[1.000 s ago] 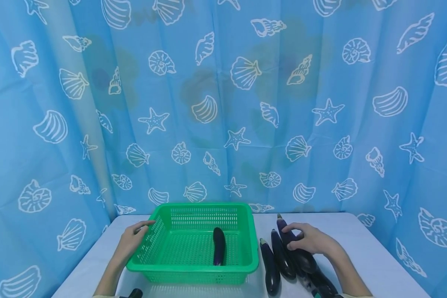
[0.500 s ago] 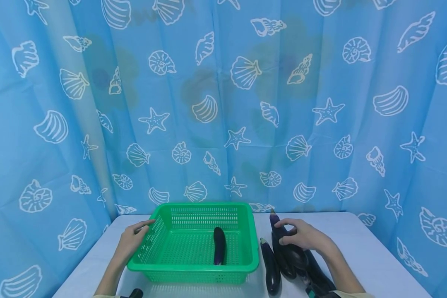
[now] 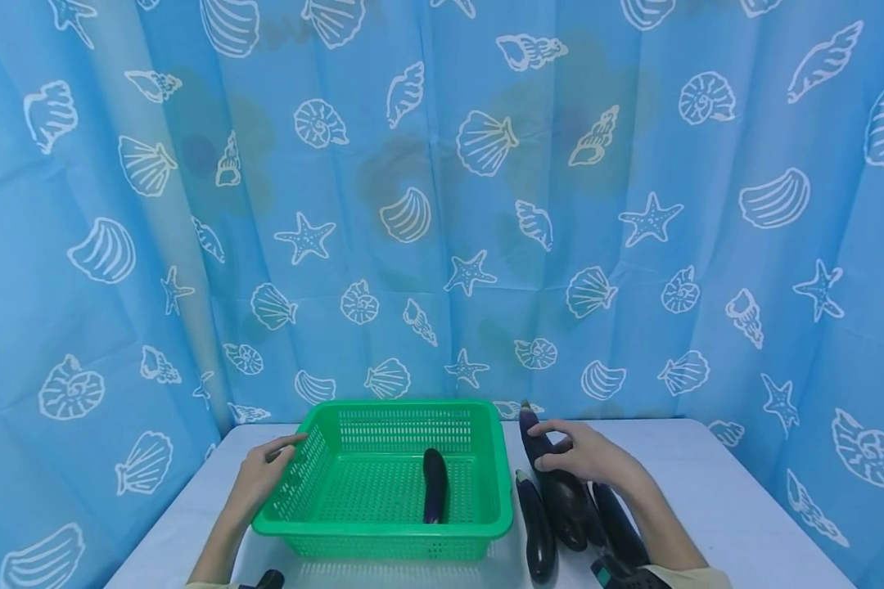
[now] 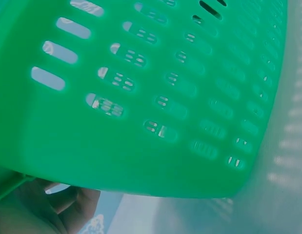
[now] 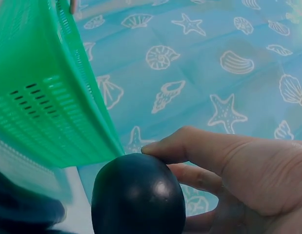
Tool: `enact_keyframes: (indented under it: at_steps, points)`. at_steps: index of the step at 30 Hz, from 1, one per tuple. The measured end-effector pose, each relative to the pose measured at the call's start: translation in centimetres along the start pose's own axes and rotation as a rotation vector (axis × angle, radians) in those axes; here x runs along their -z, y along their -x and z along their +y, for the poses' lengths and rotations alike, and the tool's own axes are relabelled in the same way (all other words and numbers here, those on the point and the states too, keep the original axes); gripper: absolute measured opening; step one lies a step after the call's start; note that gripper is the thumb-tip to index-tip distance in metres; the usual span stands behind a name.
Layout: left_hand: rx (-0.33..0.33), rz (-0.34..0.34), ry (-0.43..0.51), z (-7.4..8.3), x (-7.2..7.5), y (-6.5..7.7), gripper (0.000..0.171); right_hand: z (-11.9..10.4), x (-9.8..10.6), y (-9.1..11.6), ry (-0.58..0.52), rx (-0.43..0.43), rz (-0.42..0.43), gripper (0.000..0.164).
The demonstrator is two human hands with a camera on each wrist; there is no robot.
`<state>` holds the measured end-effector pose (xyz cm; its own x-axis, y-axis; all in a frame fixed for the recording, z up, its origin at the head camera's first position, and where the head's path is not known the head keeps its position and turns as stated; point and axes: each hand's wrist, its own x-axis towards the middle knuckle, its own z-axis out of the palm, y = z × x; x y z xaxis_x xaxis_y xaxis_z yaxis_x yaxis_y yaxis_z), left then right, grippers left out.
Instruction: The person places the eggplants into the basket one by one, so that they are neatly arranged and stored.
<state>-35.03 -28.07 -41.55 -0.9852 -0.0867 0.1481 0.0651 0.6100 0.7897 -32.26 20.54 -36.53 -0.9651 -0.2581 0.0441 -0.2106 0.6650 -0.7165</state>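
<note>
My right hand (image 3: 591, 455) pinches an eggplant (image 3: 558, 493) between thumb and fingers near its stem half, the stem end pointing up and away. In the right wrist view that eggplant's rounded end (image 5: 137, 195) fills the lower middle, near the basket's corner. My left hand (image 3: 259, 476) holds the left rim of a green plastic basket (image 3: 383, 531); the left wrist view shows its perforated wall (image 4: 107, 151) and part of the curled fingers. One dark eggplant (image 3: 435, 485) lies inside the basket, right of its middle.
Another eggplant (image 3: 536, 533) lies just right of the basket. More eggplants (image 3: 620, 523) lie under and beside my right forearm, partly hidden. The white tabletop (image 3: 737, 515) ends at a blue shell-patterned curtain (image 3: 442, 213).
My right hand has moved left and slightly up toward the basket, carrying the pinched eggplant off the pile. My left hand and the basket stay put.
</note>
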Motion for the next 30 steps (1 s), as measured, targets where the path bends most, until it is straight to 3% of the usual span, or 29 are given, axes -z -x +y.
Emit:
enact_keyframes:
  at_steps: [18, 30]
  points:
    - [0.025, -0.001, 0.018, 0.1, -0.1, 0.0, 0.041, -3.9, -1.2, -0.9, -0.117, 0.07, -0.03, 0.046]
    - [0.024, -0.003, 0.009, 0.1, 0.0, 0.0, 0.041, -5.7, -3.0, -2.0, -0.11, 0.086, 0.018, 0.043]
